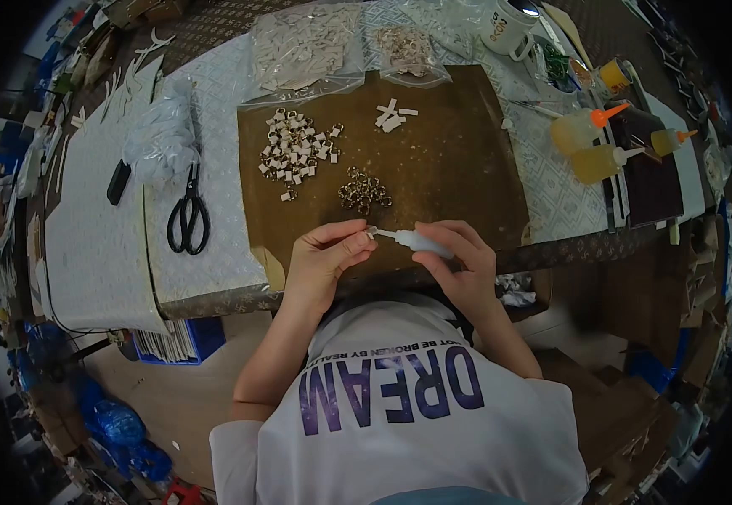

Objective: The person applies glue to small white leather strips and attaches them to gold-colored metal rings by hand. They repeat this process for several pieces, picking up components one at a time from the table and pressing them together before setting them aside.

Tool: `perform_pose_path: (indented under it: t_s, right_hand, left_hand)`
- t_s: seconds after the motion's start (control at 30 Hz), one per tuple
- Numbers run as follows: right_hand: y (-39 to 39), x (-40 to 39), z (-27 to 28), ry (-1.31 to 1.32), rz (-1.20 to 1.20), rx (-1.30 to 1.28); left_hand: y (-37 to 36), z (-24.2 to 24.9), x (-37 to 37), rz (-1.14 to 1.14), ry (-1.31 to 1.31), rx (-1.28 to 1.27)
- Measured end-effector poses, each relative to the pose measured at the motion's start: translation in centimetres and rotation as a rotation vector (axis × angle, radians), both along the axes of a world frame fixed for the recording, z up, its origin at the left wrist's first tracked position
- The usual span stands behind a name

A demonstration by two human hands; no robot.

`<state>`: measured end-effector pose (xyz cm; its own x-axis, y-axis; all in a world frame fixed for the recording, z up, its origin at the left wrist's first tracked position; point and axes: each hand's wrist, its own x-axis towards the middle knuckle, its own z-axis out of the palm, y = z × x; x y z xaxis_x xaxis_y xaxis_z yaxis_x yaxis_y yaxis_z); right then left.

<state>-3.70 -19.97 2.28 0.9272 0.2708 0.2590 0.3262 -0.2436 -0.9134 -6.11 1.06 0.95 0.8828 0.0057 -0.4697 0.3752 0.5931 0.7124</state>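
My left hand [332, 255] pinches a small white tab piece [372, 231] between thumb and fingertips, near the front edge of a brown board [458, 168]. In my right hand [460, 257] is a small white glue bottle [421, 242], lying sideways, its thin nozzle touching or almost touching the tab piece. Just beyond my hands lies a heap of metal rings [364, 191]. To its left sits a larger pile of rings with white tabs [297, 147]. A few loose white strips [394, 115] lie at the back of the board.
Black scissors [188, 220] and a crumpled clear bag [164, 139] lie left. Bags of white strips [305, 44] and of rings [404, 49] are at the back. To the right stand yellow-filled bottles [595, 162] and a mug [509, 27].
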Motion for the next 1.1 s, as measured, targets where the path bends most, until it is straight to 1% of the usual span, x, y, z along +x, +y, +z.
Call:
perform_pose_path:
  t_s: [0.37,0.57,0.67,0.73,0.77,0.87,0.93,0.97,1.07,1.1]
  right_hand:
    - [0.8,-0.1,0.9,-0.096,0.007,-0.107]
    - [0.8,-0.3,1.4,-0.219,0.064,-0.205]
    - [0.9,-0.4,1.7,-0.23,0.075,-0.247]
    - [0.7,-0.2,1.6,-0.162,0.091,-0.235]
    - [0.6,-0.1,1.6,-0.128,0.1,-0.229]
    - [0.4,0.3,1.9,0.202,0.063,-0.062]
    - [0.0,0.5,0.6,0.314,0.067,0.116]
    - [-0.2,0.6,0.0,0.371,0.068,0.206]
    - [-0.5,0.6,-0.3,0.651,0.029,0.438]
    - [-0.6,0.8,-0.6,0.684,0.028,0.527]
  left_hand:
    - [0.0,0.1,-0.2,0.0,-0.001,0.032]
    - [-0.5,-0.1,-0.5,0.008,-0.007,0.063]
    - [-0.7,-0.2,-0.6,0.014,-0.015,0.097]
    - [-0.7,-0.7,-0.8,0.013,-0.023,0.107]
    - [-0.6,-0.9,-0.8,0.016,-0.001,0.051]
    - [-0.2,-1.3,-0.8,0.024,0.058,-0.109]
    - [0.0,-1.2,-0.8,0.031,0.091,-0.205]
    - [0.2,-1.3,-0.9,0.031,0.1,-0.225]
    - [0.5,-1.5,-0.9,0.025,0.118,-0.264]
    - [0.6,-1.5,-0.9,0.02,0.118,-0.263]
